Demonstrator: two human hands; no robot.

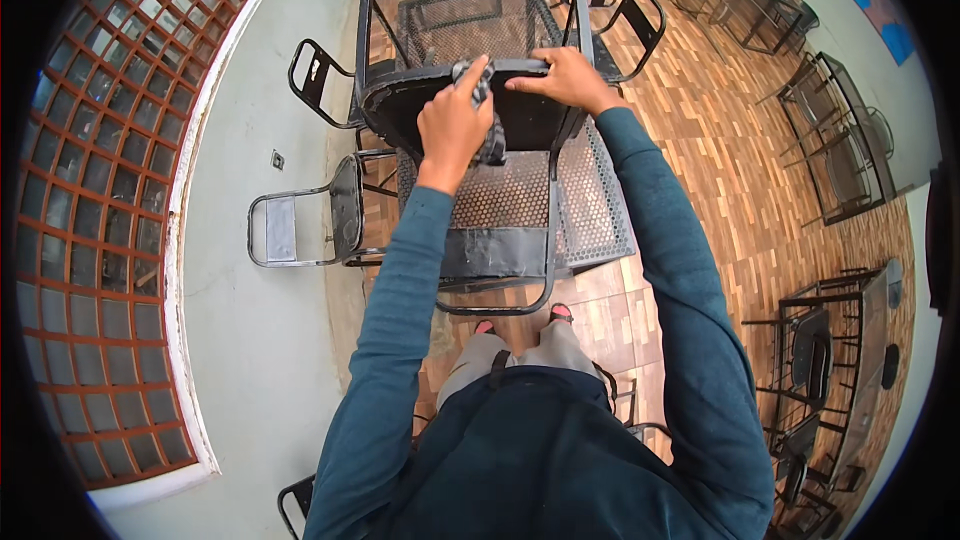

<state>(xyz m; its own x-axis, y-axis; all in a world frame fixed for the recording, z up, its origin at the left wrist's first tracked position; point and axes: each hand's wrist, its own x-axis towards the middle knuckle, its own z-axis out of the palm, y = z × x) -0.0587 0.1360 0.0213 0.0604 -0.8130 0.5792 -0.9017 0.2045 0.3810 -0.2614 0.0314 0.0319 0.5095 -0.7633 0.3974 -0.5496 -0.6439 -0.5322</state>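
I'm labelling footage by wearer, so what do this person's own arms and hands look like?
Both the left hand and the right hand are bare; no gloves, rings or watch show. The left sleeve and right sleeve are long, plain dark teal-blue fabric, creased along the forearms and ending around the wrists. I see no cables or markings on them.

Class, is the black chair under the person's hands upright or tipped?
Tipped: the black chair has its backrest toward the person's feet and its legs pointing away. Whether it is fully inverted, I cannot tell.
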